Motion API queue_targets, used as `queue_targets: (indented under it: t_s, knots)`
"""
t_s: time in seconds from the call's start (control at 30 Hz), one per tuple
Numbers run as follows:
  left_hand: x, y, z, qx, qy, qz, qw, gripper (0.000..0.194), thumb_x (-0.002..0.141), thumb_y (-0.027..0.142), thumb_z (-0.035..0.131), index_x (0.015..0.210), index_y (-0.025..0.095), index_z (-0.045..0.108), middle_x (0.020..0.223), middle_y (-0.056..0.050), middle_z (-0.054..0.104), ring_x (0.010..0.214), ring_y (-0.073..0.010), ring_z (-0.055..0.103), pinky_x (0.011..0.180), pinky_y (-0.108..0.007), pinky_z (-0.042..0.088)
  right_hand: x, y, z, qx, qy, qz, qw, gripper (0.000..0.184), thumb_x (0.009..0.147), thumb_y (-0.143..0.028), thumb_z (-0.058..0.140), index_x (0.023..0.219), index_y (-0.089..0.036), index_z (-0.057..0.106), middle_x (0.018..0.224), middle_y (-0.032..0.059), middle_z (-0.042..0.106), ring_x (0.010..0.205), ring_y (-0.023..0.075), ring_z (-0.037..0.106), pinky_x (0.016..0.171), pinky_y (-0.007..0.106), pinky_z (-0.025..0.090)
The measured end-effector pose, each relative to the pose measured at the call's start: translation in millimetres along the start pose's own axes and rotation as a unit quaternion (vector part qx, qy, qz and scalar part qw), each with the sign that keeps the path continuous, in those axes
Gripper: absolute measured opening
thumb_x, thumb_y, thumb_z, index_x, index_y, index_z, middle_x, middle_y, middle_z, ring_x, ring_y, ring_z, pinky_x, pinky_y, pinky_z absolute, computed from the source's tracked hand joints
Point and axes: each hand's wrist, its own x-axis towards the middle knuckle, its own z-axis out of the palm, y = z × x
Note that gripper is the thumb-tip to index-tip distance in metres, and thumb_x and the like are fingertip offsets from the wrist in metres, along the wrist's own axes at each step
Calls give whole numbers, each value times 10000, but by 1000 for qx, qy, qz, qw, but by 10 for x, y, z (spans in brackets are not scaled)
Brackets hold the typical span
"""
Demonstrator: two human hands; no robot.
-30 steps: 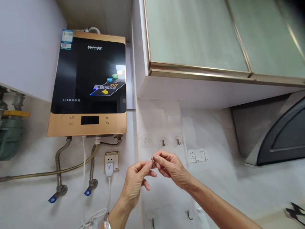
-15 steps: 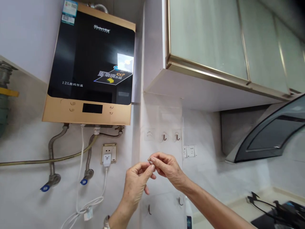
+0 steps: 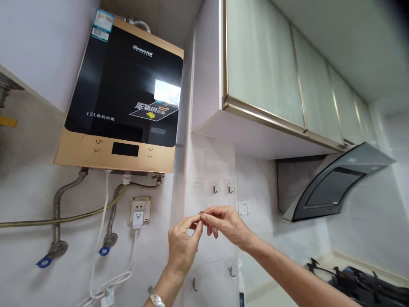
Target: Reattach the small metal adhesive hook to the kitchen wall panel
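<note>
My left hand (image 3: pixel 182 244) and my right hand (image 3: pixel 223 222) meet in front of the white tiled wall, fingertips pinched together on a tiny dark metal piece (image 3: pixel 201 212), too small to name. Both hands are closed in a pinch. A silver bracelet (image 3: pixel 156 296) sits on my left wrist. Just above the hands, a row of small wall hooks (image 3: pixel 215 189) is stuck on the tiles. Lower down, other hooks (image 3: pixel 231 270) show beneath my right forearm.
A gold and black water heater (image 3: pixel 123 91) hangs at upper left, with pipes and blue valves (image 3: pixel 44 262) below and a white plug (image 3: pixel 137 219) in a socket. Glass-fronted wall cabinets (image 3: pixel 265 68) run above; a range hood (image 3: pixel 332 187) and black stove grates (image 3: pixel 358 277) lie right.
The view has swung right and tilted, bringing in more cabinets, hood and stove. My two hands stay pinched together on the small piece, hardly shifting against the wall.
</note>
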Motion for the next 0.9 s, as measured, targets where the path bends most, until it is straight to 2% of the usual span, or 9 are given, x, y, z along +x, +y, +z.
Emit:
queue_targets:
  t_s: [0.07, 0.13, 0.2, 0.3, 0.4, 0.5, 0.63, 0.77, 0.9]
  knots:
    - [30, -54, 80, -43, 3, -40, 998, 354, 859, 509, 591, 1034, 246, 750, 855, -55, 767, 694, -190, 706, 425, -257, 518, 74, -10, -36, -1, 34, -7, 999, 404, 785, -550, 726, 812, -147, 748, 659, 50, 671, 605, 163, 642, 478, 234, 477]
    - [58, -191, 154, -45, 29, -22, 998, 388, 905, 493, 524, 1121, 229, 707, 979, -71, 777, 819, -203, 729, 559, -295, 605, 178, 3, -95, 5, 90, -15, 996, 431, 739, -567, 761, 773, -139, 733, 665, 58, 670, 620, 187, 665, 480, 248, 502]
    - [87, -406, 215, 41, 64, 74, 994, 373, 942, 395, 475, 1217, 218, 654, 1179, -90, 742, 1079, -224, 695, 872, -385, 622, 310, 39, -166, 21, 164, -23, 986, 471, 663, -589, 807, 747, -134, 716, 687, 63, 666, 637, 215, 685, 467, 262, 522]
    - [135, -778, 295, 252, 73, 238, 935, 443, 937, 255, 468, 1373, 217, 534, 1470, -94, 556, 1399, -252, 472, 1164, -499, 427, 530, 123, -234, 56, 246, -23, 967, 520, 567, -588, 852, 766, -132, 698, 718, 78, 670, 702, 266, 712, 474, 288, 561]
    - [179, -1063, 367, 384, 57, 283, 877, 577, 933, 269, 486, 1495, 248, 360, 1601, -62, 365, 1487, -285, 321, 1188, -543, 381, 726, 212, -200, 89, 268, -23, 959, 538, 523, -569, 860, 784, -136, 676, 738, 92, 680, 733, 282, 715, 475, 299, 571]
    - [210, -1211, 414, 436, 61, 288, 850, 664, 926, 310, 502, 1538, 271, 247, 1635, -27, 282, 1511, -322, 249, 1178, -552, 389, 865, 307, -106, 93, 252, -30, 963, 505, 554, -558, 830, 808, -150, 675, 769, 88, 697, 750, 267, 709, 483, 291, 557]
    - [226, -1289, 403, 451, 54, 301, 838, 676, 933, 346, 488, 1546, 293, 208, 1644, -3, 257, 1515, -322, 236, 1176, -528, 397, 947, 474, -70, -21, 300, -65, 952, 417, 693, -574, 720, 836, -182, 715, 746, 54, 698, 646, 200, 646, 462, 276, 473]
    - [228, -1329, 367, 444, 56, 311, 839, 657, 939, 380, 489, 1538, 320, 226, 1635, 19, 285, 1510, -324, 249, 1172, -524, 408, 942, 605, -134, -179, 335, -136, 915, 311, 777, -515, 653, 841, -226, 750, 815, 33, 709, 656, 163, 605, 659, 319, 532]
    - [225, -1348, 369, 439, 69, 312, 840, 641, 941, 382, 492, 1532, 323, 252, 1619, 24, 325, 1495, -326, 288, 1154, -521, 437, 938, 594, -125, -161, 326, -111, 925, 335, 778, -531, 642, 849, -217, 733, 770, 42, 708, 669, 196, 641, 503, 292, 503]
